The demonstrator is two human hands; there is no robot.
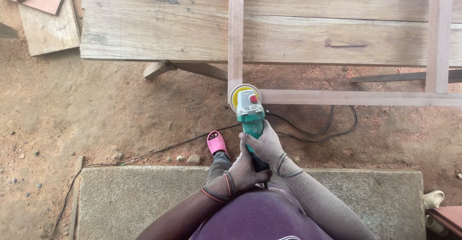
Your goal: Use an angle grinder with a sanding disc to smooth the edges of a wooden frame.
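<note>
Both dusty hands grip a green angle grinder (250,115): right hand (262,143) wrapped around its body, left hand (243,172) closed behind. Its disc touches the corner of a wooden frame (337,97) lying over the workbench (159,28) edge.

Can't see the rear of the green-bodied angle grinder (250,112), both dusty hands cover it. The pale timber frame (337,97) runs off the top and right edges, and the thin black cord (144,154) fades out bottom left.

left hand (245,172), right hand (263,144), fingers clenched
</note>
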